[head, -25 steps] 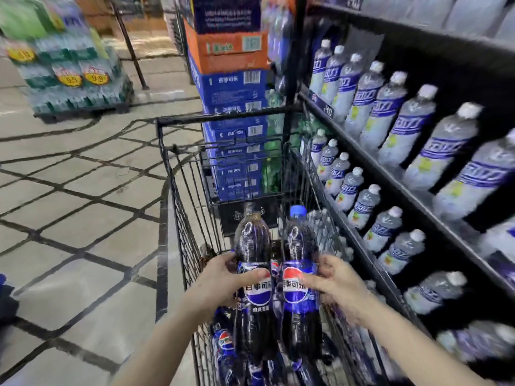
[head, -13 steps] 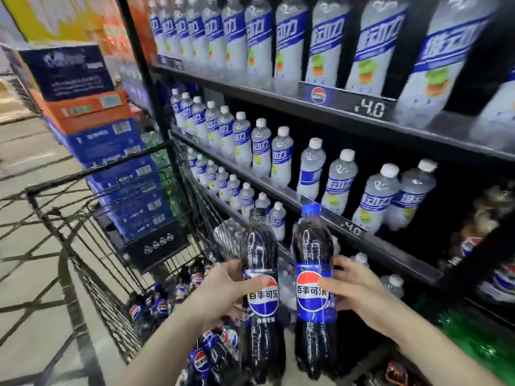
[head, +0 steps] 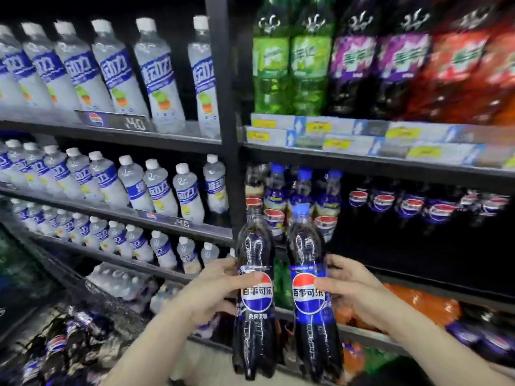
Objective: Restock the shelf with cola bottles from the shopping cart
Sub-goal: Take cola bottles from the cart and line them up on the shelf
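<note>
I hold two tall cola bottles upright, side by side, in front of the shelving. My left hand (head: 210, 292) grips the left cola bottle (head: 255, 327), which has a dark cap. My right hand (head: 352, 288) grips the right cola bottle (head: 312, 330), which has a blue cap. Behind them is the cola shelf (head: 418, 277) with several cola bottles (head: 301, 196) at its left end and more cola labels (head: 412, 204) further right in the dark. The shopping cart (head: 83, 291) is at the lower left with several cola bottles (head: 69, 338) lying in it.
White drink bottles (head: 156, 188) fill three black shelves on the left. Green, purple and red soda bottles (head: 356, 68) stand on the upper right shelf above price tags (head: 362, 135). Orange bottles (head: 418, 305) sit on a lower shelf. A black upright post (head: 225, 107) divides the shelf bays.
I have lifted both bottles out of the cart and turned right, from the cart and aisle to the white-drink shelves and now to the cola bay. Both hands keep the same grip.
</note>
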